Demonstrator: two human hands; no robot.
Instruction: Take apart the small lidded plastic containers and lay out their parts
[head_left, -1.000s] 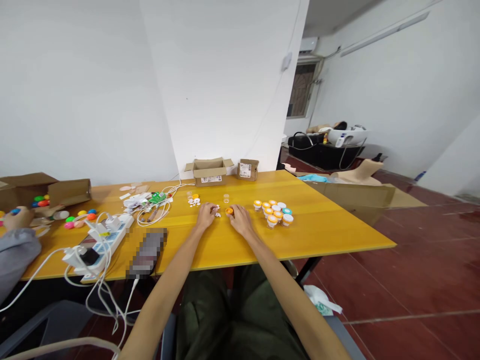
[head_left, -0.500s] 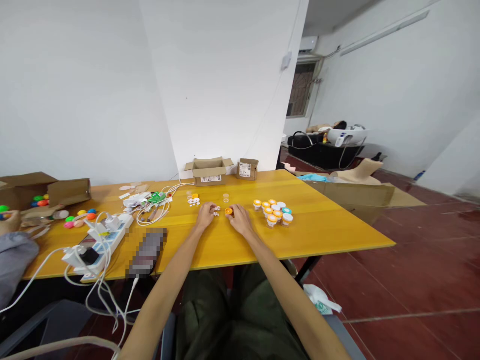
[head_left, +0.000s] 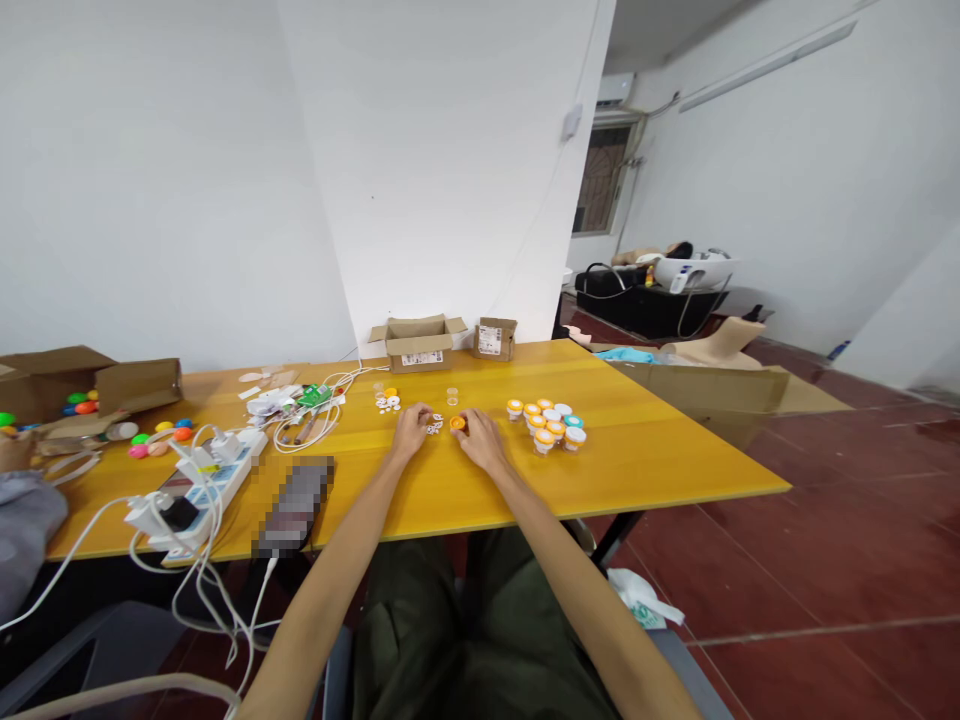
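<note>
Small white pieces (head_left: pixel 435 426) lie in a loose cluster on the yellow table, right by the fingertips of my left hand (head_left: pixel 411 432). Its fingers are curved and a little apart, and I see nothing held in them. My right hand (head_left: pixel 480 438) grips a small round orange lid (head_left: pixel 457 424) between thumb and fingers, low over the tabletop. Behind both hands stands a clear plastic cup (head_left: pixel 452 396). More white pieces (head_left: pixel 388 403) lie farther back on the left, beside an orange lid (head_left: pixel 391 392) and a clear cup (head_left: pixel 379 388).
Several lidded cups (head_left: pixel 545 425), orange, white and teal, stand right of my right hand. Two cardboard boxes (head_left: pixel 418 345) sit at the back. On the left are cables, a power strip (head_left: pixel 225 480), a phone (head_left: pixel 294 507), colored balls (head_left: pixel 140 440) and another person's sleeve (head_left: pixel 30 515).
My left hand has drawn slightly left, uncovering more of the white pieces. My right hand stays on the orange lid. The other person's arm has shifted left.
</note>
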